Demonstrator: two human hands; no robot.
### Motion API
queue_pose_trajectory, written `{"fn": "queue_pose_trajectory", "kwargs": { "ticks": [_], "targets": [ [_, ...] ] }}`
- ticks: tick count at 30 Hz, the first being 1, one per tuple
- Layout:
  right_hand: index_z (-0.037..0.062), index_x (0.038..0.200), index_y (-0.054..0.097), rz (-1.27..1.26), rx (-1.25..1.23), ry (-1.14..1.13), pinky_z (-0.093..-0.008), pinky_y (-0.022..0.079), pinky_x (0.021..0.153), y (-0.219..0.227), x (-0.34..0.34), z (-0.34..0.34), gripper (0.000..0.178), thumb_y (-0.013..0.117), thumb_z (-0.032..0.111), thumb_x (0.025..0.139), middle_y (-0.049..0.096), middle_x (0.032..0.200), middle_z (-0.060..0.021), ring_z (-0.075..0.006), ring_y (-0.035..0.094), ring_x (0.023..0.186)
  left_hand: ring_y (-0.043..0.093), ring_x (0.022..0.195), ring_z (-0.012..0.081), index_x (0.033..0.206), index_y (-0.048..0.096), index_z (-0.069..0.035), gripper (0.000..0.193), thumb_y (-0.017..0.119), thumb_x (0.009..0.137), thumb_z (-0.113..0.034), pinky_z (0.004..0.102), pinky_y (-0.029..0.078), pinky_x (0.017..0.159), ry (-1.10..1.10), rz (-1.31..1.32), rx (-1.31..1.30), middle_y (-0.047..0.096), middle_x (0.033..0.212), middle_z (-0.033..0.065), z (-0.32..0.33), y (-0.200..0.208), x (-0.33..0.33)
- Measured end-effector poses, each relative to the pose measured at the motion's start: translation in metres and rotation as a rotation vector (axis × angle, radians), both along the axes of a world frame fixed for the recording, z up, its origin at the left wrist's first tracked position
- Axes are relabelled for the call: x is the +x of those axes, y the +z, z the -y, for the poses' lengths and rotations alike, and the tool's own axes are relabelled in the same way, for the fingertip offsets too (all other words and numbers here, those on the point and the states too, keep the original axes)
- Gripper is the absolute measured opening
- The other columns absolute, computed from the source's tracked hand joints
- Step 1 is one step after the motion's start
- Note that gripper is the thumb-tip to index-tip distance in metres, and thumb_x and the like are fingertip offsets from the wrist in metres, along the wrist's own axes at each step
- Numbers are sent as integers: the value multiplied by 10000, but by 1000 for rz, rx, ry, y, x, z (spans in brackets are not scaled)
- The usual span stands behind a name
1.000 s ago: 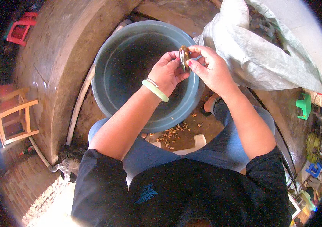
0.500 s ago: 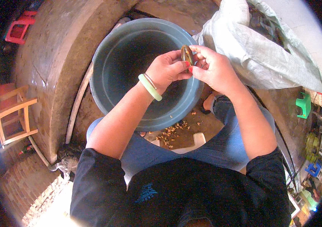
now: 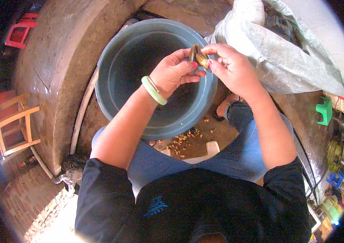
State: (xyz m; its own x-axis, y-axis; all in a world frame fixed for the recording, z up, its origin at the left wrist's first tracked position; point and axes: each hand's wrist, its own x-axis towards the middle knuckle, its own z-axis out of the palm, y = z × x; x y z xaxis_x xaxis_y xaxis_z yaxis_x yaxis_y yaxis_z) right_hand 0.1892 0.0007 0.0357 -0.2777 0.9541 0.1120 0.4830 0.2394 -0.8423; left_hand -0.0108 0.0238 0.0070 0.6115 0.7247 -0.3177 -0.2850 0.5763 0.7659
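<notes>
Above the right part of a big blue-grey round tub, I hold a mussel with a dark brown-green shell. Its halves stand apart, and yellowish flesh shows between them. My left hand, with a pale green bangle and a thin ring-shaped bracelet at the wrist, pinches the shell from the left. My right hand has thumb and forefinger on the right-hand part of the mussel, its other fingers curled. The tub's dark inside shows no contents I can make out.
Yellowish scraps lie on the floor between the tub and my knees. An open white woven sack stands at the far right. A concrete ledge runs along the left, near a wooden stool. A small green stool is farther right.
The mussel was held with its halves nearly together; now they are spread apart and the yellow inside shows. My hands have shifted slightly and my right hand has turned outward.
</notes>
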Motion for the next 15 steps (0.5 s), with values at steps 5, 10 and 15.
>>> {"fn": "queue_pose_trajectory", "kwargs": {
  "ticks": [5, 10, 15],
  "targets": [
    [22, 1012, 543, -25, -61, -62, -298, 505, 648, -4, -14, 6, 217, 631, 53, 816, 618, 896, -98, -160, 607, 719, 624, 905, 195, 1302, 395, -4, 447, 530, 884, -87, 292, 548, 782, 231, -140, 50, 580, 1086, 126, 13, 4, 20],
    [35, 967, 517, -51, 0, -82, -363, 510, 621, -10, -17, 7, 225, 644, 71, 785, 630, 851, -132, -253, 640, 677, 621, 886, 181, 1336, 364, 6, 481, 482, 870, -8, 294, 561, 751, 227, -167, 141, 574, 1077, 122, 13, -2, 22],
    [37, 976, 521, -12, 16, -119, -359, 510, 688, -8, -20, 7, 235, 583, 3, 751, 591, 937, -143, -277, 629, 793, 631, 865, 174, 1328, 378, 9, 496, 509, 850, 18, 281, 569, 748, 228, -162, 90, 575, 1071, 124, 10, -3, 19]
  ]
}}
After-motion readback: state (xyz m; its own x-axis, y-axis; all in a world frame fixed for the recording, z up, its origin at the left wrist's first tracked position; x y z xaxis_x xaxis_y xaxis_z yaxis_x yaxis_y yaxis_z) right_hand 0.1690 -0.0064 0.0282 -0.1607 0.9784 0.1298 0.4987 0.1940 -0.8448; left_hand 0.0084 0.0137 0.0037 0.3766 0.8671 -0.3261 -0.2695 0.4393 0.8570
